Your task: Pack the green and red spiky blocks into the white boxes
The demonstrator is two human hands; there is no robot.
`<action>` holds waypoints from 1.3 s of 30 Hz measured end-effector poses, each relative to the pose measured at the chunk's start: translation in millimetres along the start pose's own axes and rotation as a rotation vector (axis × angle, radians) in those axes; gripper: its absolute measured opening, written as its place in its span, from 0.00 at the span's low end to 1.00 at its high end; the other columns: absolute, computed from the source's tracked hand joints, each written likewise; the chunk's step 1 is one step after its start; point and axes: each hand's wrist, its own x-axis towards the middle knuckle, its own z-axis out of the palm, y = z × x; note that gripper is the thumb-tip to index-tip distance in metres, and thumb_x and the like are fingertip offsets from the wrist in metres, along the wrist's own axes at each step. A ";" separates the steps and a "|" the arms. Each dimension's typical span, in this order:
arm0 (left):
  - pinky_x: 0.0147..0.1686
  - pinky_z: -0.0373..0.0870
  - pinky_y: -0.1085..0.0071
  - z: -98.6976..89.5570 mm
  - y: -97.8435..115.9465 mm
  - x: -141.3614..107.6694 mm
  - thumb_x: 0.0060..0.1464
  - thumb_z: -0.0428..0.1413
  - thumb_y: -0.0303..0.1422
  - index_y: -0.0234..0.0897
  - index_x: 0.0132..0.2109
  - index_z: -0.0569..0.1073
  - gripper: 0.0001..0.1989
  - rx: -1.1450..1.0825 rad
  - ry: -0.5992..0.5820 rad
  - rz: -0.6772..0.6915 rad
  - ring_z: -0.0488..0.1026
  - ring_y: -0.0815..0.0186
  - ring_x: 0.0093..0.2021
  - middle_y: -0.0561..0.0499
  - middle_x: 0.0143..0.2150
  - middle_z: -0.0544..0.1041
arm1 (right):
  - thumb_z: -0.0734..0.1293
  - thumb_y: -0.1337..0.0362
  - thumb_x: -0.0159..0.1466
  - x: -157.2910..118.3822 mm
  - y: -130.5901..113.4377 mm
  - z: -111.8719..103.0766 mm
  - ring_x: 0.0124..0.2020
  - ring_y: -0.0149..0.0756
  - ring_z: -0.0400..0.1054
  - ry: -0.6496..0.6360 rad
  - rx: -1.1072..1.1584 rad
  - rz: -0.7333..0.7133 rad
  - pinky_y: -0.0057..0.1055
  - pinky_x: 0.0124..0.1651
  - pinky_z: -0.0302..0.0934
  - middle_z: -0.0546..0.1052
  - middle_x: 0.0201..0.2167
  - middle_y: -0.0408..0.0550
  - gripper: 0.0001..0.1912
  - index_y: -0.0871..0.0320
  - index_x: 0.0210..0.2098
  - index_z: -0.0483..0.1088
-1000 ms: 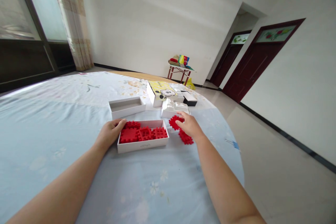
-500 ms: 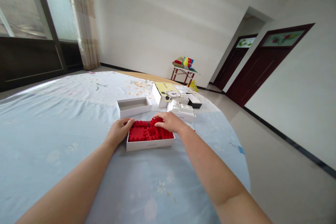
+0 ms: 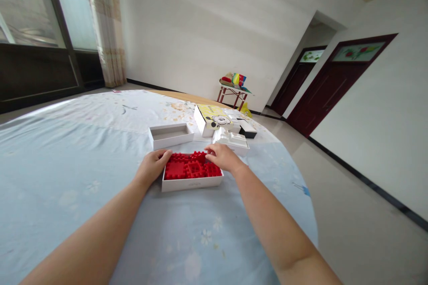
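A white box (image 3: 192, 184) stands on the tablecloth in front of me, filled with red interlocking plastic blocks (image 3: 175, 170). My left hand (image 3: 154, 165) grips the box at its left wall, thumb by the rim. At the far right corner is my right hand (image 3: 221, 156), its fingertips slightly apart beside a tilted red block (image 3: 198, 156) lying on top of the others. That block seems to be out of its grasp, though the fingertips may still brush its edge.
Behind the filled box lies an empty white box lid or tray (image 3: 171, 135). A yellow and white cartoon box (image 3: 214, 118), a box with white moulded pieces (image 3: 230, 139) and a black-and-white box (image 3: 247, 129) stand farther right. The round table's edge curves along the right.
My right hand has slid a little to the right, off the red block it was holding, which stays in the box. My left hand keeps its place on the box.
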 end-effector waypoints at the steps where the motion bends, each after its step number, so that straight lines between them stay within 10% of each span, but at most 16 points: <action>1: 0.27 0.60 0.73 -0.2 0.3 -0.2 0.49 0.43 0.47 0.33 0.27 0.73 0.23 -0.002 0.000 0.000 0.67 0.62 0.28 0.52 0.21 0.70 | 0.63 0.68 0.57 0.3 -1.9 0.1 0.37 0.35 0.67 0.003 -0.016 -0.011 0.30 0.43 0.58 0.75 0.36 0.49 0.13 0.59 0.41 0.72; 32: 0.25 0.59 0.74 -0.5 1.1 -0.9 0.48 0.45 0.45 0.34 0.25 0.73 0.21 -0.022 0.020 0.022 0.66 0.63 0.27 0.53 0.20 0.69 | 0.64 0.62 0.58 1.7 -5.2 6.3 0.36 0.34 0.71 -0.021 0.184 -0.039 0.28 0.40 0.60 0.78 0.34 0.45 0.09 0.55 0.34 0.76; 39: 0.27 0.61 0.74 0.3 0.8 1.3 0.48 0.44 0.48 0.33 0.29 0.74 0.24 -0.007 -0.020 -0.021 0.68 0.62 0.29 0.53 0.22 0.72 | 0.63 0.59 0.58 -34.1 55.7 -21.2 0.34 0.34 0.71 0.250 0.263 0.213 0.29 0.38 0.62 0.78 0.33 0.46 0.14 0.58 0.39 0.73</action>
